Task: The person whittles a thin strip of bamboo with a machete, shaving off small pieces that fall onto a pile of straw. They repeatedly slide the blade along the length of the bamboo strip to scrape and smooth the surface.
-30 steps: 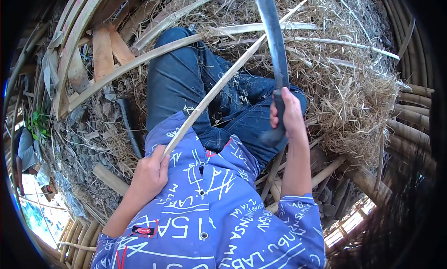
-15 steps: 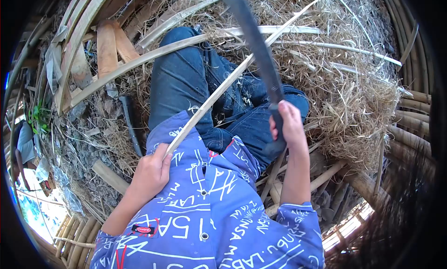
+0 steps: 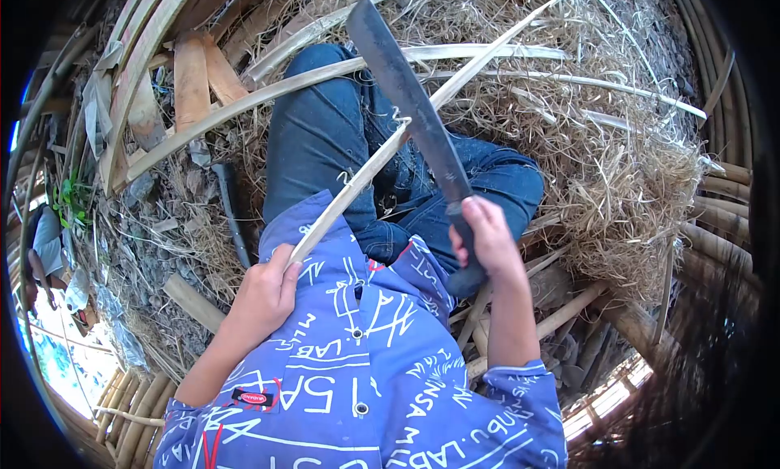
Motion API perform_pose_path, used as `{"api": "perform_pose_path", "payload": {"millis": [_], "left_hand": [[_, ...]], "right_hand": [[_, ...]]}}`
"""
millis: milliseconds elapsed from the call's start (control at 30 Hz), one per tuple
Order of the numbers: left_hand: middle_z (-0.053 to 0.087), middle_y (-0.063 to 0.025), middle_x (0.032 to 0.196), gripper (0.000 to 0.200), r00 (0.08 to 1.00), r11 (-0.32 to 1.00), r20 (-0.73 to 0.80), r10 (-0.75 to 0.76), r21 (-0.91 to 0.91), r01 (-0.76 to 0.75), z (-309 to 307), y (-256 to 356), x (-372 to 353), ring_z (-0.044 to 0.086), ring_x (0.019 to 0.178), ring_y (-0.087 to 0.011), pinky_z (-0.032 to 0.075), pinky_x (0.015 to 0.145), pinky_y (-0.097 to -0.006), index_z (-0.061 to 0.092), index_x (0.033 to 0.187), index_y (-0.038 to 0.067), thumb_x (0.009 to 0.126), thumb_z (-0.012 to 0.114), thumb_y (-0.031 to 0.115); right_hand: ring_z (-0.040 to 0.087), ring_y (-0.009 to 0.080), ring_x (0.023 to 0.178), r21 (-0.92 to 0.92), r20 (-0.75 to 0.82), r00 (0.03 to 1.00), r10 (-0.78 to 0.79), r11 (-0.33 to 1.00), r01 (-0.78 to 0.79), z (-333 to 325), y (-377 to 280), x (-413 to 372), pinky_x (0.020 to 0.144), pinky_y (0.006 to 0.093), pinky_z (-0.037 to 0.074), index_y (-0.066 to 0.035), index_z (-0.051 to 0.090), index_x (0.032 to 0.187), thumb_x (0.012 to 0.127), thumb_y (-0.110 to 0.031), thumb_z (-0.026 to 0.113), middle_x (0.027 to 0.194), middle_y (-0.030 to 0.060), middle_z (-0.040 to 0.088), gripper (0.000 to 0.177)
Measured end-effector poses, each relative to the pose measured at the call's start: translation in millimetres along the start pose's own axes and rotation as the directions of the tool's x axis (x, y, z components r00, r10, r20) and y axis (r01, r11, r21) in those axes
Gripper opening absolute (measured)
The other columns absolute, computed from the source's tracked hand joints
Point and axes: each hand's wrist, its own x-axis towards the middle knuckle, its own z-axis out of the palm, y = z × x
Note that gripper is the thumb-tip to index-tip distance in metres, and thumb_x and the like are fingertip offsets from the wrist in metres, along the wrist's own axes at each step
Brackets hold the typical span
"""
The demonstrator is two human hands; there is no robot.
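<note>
My left hand [image 3: 262, 298] is closed round the near end of a long pale bamboo strip [image 3: 362, 181], which slants up to the right across my lap. In my right hand [image 3: 487, 240] is the dark handle of a machete [image 3: 410, 95], its broad blade pointing up and to the left. The blade crosses over the strip near its middle and appears to touch it. Small curled shavings [image 3: 400, 118] stick up from the strip beside the blade and nearer my left hand.
A heap of fine shavings [image 3: 617, 177] covers the ground at right. Another strip [image 3: 244, 105] curves over my knee. A dark-handled tool [image 3: 231, 213] lies at left, near wooden pieces [image 3: 192, 79]. Bamboo poles [image 3: 723, 201] line the right side. Part of another person [image 3: 47, 246] shows far left.
The machete has shifted left and down, its blade now showing more of its flat side. Curled shavings have appeared on the strip. My left hand has barely moved.
</note>
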Motion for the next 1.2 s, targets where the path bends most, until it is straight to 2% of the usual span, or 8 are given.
{"api": "perform_pose_path", "payload": {"millis": [100,200,533,667,867,1000,1133,1200], "left_hand": [[0.051,-0.0240,0.056,0.007,1.000,1.000,-0.008,0.026,0.015,-0.026,4,4,-3,0.057,0.057,-0.0435,0.042,0.051,-0.0492,0.047,0.093,0.001,0.092,0.049,0.008],[0.052,-0.0237,0.057,0.008,0.999,0.999,-0.015,0.036,0.008,-0.036,2,3,-1,0.057,0.058,-0.0434,0.041,0.051,-0.0491,0.047,0.093,0.001,0.092,0.050,0.008],[0.054,-0.0264,0.065,0.009,1.000,1.000,0.005,-0.030,0.000,0.030,0,4,-1,0.056,0.066,-0.0463,0.040,0.054,-0.0468,0.049,0.095,0.001,0.093,0.048,0.010],[0.053,-0.0264,0.065,0.009,1.000,1.000,0.007,-0.006,-0.009,0.006,6,0,-3,0.055,0.066,-0.0462,0.040,0.053,-0.0469,0.048,0.095,0.002,0.094,0.047,0.010],[0.053,-0.0250,0.064,0.009,1.000,1.000,0.013,0.015,0.000,-0.015,2,1,-2,0.055,0.064,-0.0455,0.040,0.053,-0.0469,0.047,0.094,0.002,0.094,0.047,0.011],[0.053,-0.0252,0.064,0.009,1.000,1.000,-0.003,0.017,-0.019,-0.017,5,1,-4,0.056,0.064,-0.0450,0.040,0.053,-0.0461,0.048,0.095,0.002,0.094,0.048,0.010],[0.053,-0.0255,0.064,0.009,1.000,1.000,0.008,-0.005,-0.010,0.005,3,0,-2,0.056,0.064,-0.0448,0.041,0.054,-0.0454,0.049,0.094,0.001,0.093,0.048,0.010],[0.054,-0.0244,0.060,0.007,0.999,0.999,-0.023,0.041,-0.010,-0.041,5,1,-3,0.058,0.061,-0.0441,0.043,0.052,-0.0497,0.048,0.094,0.002,0.091,0.051,0.008]], "right_hand": [[0.047,0.0086,0.041,0.210,-0.128,0.991,-0.027,0.976,0.053,-12,-3,8,0.037,0.0233,0.038,-0.004,0.050,0.089,0.098,-0.033,0.047,0.058,0.0030,0.052,0.030],[0.045,0.0094,0.039,-0.088,-0.015,1.000,-0.009,0.996,0.008,11,4,-4,0.037,0.0229,0.038,-0.002,0.051,0.096,0.099,-0.037,0.042,0.057,0.0050,0.051,0.036],[0.047,0.0106,0.039,0.028,0.146,0.987,0.065,0.997,-0.070,23,18,-14,0.035,0.0242,0.037,-0.002,0.051,0.096,0.097,-0.031,0.045,0.055,0.0049,0.051,0.030],[0.046,0.0106,0.039,0.214,-0.051,0.998,0.023,0.977,-0.011,8,11,-4,0.036,0.0243,0.039,-0.002,0.051,0.091,0.098,-0.037,0.043,0.056,0.0046,0.051,0.036],[0.048,0.0091,0.042,-0.063,0.094,0.989,0.111,0.992,-0.105,14,7,-18,0.039,0.0232,0.040,-0.003,0.053,0.091,0.098,-0.029,0.048,0.058,0.0035,0.052,0.027],[0.049,0.0100,0.042,0.252,-0.147,0.989,0.012,0.967,0.026,6,7,1,0.037,0.0237,0.040,-0.003,0.052,0.093,0.097,-0.036,0.048,0.058,0.0046,0.052,0.033],[0.048,0.0091,0.042,-0.015,0.087,0.996,0.033,0.999,-0.032,20,10,-18,0.038,0.0235,0.039,-0.003,0.052,0.087,0.097,-0.032,0.049,0.057,0.0029,0.052,0.031],[0.048,0.0087,0.042,-0.064,-0.045,0.997,0.059,0.996,-0.062,3,-2,-14,0.038,0.0230,0.039,-0.004,0.053,0.084,0.097,-0.033,0.048,0.057,0.0029,0.052,0.033]]}}
